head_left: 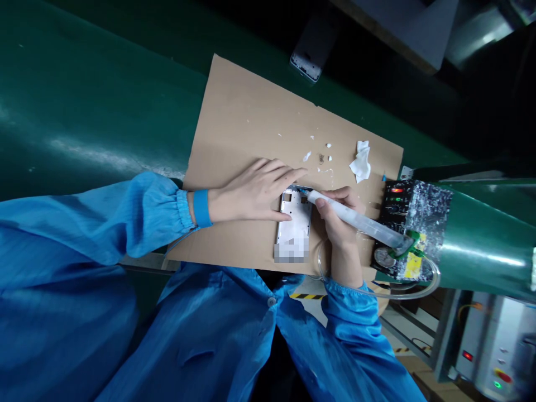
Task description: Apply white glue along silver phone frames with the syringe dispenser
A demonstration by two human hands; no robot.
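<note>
A white phone frame [294,224] lies on a brown cardboard sheet [234,123]. My left hand [255,191] rests flat on the frame's left and top edge, fingers stretched out, pressing it down. My right hand [340,223] is closed round a clear glue syringe [355,220], held like a pen. Its tip touches the upper right corner of the frame. A clear hose [419,287] runs from the syringe's rear end in a loop below my wrist.
A crumpled white wipe [360,162] and dried glue spots [320,149] lie on the cardboard. A black dispenser box [402,223] with lit lamps stands at the right. Another phone frame [312,53] lies on the green belt [84,111] beyond. A grey machine [498,346] stands lower right.
</note>
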